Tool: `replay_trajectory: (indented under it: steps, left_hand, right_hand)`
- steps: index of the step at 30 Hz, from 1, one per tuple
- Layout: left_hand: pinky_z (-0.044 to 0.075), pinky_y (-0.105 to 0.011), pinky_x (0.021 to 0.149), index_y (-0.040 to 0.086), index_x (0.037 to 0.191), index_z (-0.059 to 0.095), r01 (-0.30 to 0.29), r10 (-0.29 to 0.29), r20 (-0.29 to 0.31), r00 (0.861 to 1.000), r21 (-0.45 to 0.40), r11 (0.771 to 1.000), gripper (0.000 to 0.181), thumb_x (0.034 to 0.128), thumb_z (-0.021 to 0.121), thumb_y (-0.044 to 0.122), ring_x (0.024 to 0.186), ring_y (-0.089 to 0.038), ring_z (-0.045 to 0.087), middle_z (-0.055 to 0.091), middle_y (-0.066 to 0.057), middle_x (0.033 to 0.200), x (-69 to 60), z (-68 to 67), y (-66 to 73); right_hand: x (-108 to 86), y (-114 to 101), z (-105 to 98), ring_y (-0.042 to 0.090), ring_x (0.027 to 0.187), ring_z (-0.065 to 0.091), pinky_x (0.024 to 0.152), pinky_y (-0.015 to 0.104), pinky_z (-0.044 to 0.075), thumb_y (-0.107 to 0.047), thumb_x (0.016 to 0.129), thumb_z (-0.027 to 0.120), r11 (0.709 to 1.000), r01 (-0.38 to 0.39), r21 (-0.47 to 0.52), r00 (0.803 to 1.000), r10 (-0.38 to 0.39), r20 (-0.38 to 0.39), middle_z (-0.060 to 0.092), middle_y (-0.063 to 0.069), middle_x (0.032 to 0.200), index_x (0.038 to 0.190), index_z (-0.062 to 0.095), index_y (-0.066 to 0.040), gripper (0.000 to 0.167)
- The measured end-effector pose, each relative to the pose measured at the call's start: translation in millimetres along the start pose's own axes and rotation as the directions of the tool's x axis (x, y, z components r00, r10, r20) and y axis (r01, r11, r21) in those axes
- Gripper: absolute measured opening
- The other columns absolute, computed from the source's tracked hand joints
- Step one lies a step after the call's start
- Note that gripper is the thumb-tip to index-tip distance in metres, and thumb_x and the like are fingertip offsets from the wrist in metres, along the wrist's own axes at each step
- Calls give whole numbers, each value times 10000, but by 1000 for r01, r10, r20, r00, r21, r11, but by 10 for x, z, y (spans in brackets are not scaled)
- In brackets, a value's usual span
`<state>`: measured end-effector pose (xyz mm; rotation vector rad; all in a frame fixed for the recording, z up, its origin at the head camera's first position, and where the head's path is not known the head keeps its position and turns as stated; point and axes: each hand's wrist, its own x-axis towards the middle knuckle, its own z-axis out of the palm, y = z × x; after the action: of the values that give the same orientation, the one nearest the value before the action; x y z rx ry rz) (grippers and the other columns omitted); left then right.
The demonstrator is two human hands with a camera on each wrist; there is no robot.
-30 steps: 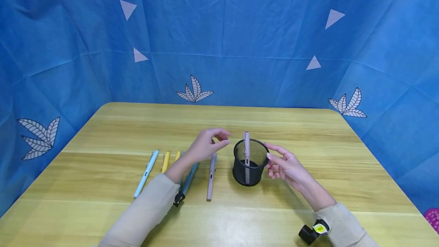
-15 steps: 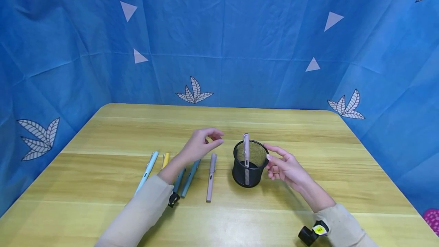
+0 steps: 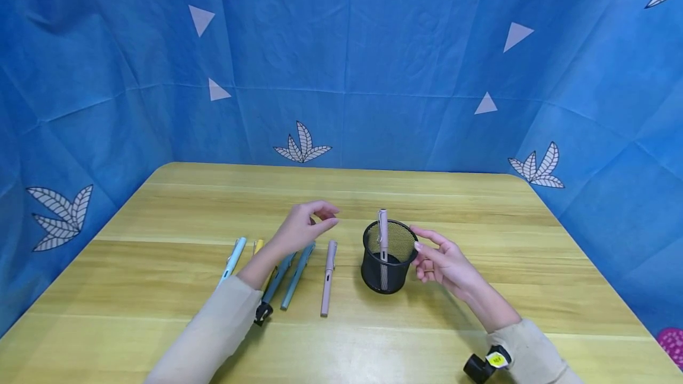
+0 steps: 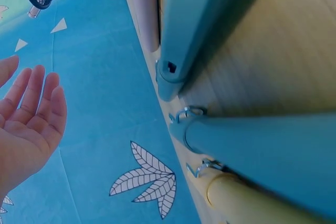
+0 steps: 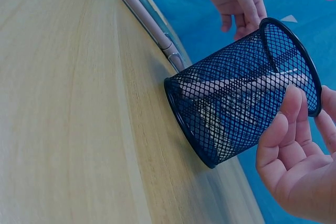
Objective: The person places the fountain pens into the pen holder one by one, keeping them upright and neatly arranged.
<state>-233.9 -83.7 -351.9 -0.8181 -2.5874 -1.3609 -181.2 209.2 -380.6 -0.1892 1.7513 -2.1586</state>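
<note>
A black mesh pen holder [image 3: 385, 277] stands upright on the table, with one light purple pen [image 3: 383, 236] leaning inside it. My right hand [image 3: 445, 259] grips the holder's rim from the right, thumb and index finger at the edge. In the right wrist view its curled fingers [image 5: 295, 111] lie against the mesh. Over the row of pens, my left hand [image 3: 304, 227] hovers with loosely bent fingers and holds nothing; the left wrist view shows its bare palm [image 4: 23, 140]. Just right of it lies another light purple pen [image 3: 328, 277].
Two teal pens [image 3: 297, 276] lie under and beside the left forearm. Further left are a yellow pen [image 3: 259, 246] and a light blue pen [image 3: 233, 259], partly covered by the sleeve. A blue curtain [image 3: 341, 64] hangs behind the wooden table [image 3: 427, 336].
My left hand has drawn back leftward from the pen holder, over the pens. The right hand keeps its grip on the rim, and the holder has stayed in place.
</note>
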Motion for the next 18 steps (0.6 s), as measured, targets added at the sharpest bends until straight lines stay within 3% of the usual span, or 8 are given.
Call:
replay_trajectory:
  steps: [18]
  left_hand:
    - [465,-295,640,38,1017,630,7,-8,-24,1000,-39,999,191,873,589,156,800,-160,550,620,-26,871,-90,-156,-123]
  right_hand:
    - [7,-1,-12,126,551,549,538,234,477,-166,918,511,1000,-2,-1,1000,2,5,565,56,711,1364,299,-93,499]
